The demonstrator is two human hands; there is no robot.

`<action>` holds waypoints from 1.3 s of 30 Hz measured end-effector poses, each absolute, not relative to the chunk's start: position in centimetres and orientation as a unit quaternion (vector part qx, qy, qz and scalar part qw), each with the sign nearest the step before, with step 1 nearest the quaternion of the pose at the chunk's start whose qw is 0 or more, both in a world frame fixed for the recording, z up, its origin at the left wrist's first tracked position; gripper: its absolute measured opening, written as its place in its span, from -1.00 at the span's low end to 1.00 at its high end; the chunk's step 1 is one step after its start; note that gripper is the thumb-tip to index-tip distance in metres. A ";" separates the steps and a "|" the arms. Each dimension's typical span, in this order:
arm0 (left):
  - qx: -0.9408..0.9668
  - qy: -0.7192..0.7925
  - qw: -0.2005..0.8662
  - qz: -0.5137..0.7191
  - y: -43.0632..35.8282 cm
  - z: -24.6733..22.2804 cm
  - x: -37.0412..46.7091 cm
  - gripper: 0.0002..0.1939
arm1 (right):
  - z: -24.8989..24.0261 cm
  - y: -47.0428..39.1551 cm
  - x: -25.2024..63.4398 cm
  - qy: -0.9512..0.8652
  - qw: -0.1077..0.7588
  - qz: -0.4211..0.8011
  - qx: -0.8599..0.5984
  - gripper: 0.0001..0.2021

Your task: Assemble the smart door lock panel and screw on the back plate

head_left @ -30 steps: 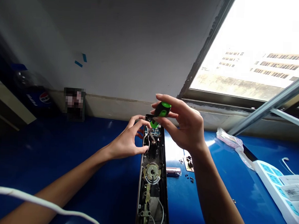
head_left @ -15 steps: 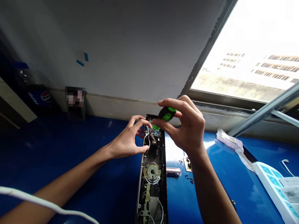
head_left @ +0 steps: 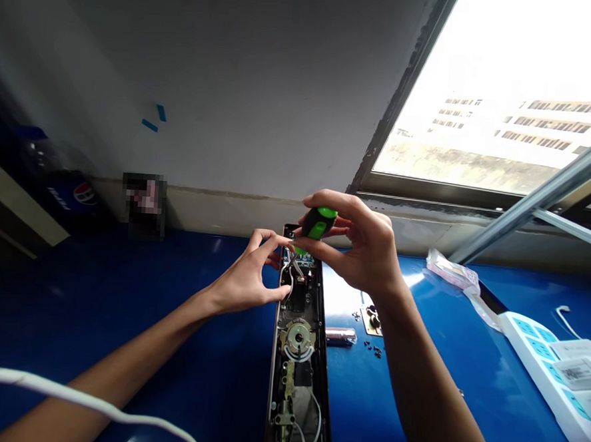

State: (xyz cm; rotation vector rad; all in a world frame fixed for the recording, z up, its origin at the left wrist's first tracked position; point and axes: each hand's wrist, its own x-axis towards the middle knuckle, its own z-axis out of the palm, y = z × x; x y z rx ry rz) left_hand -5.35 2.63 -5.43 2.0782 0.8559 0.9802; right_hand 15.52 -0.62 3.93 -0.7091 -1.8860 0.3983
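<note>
A long black door-lock housing (head_left: 306, 308) lies open-faced, with a circuit board, white wires and a round metal hub (head_left: 299, 338) inside. My left hand (head_left: 249, 275) grips the housing's left edge near its far end, thumb by a white wire (head_left: 291, 281) and index finger beside the screwdriver. My right hand (head_left: 361, 245) is closed around the black and green handle of a screwdriver (head_left: 319, 224). Its shaft points down into the far end of the housing, over the board; fingers hide part of it, and I cannot tell what the tip touches.
Right of the housing lie a pink-wrapped cylinder (head_left: 341, 336), small dark screws (head_left: 374, 350) and a metal plate (head_left: 371, 319). A white power strip (head_left: 540, 383) is at far right. A white cable (head_left: 89, 403) crosses the lower left; a Pepsi bottle (head_left: 65, 180) stands at left.
My right hand has shifted slightly left, and the screwdriver handle is tilted more upright. My left hand keeps its place on the housing. The whole view has moved a little.
</note>
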 end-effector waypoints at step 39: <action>0.978 0.187 -0.024 -0.093 0.5 -4.3 10.5 -0.78 | 5.1 0.1 29.7 -0.778 0.216 0.276 -0.521 -0.67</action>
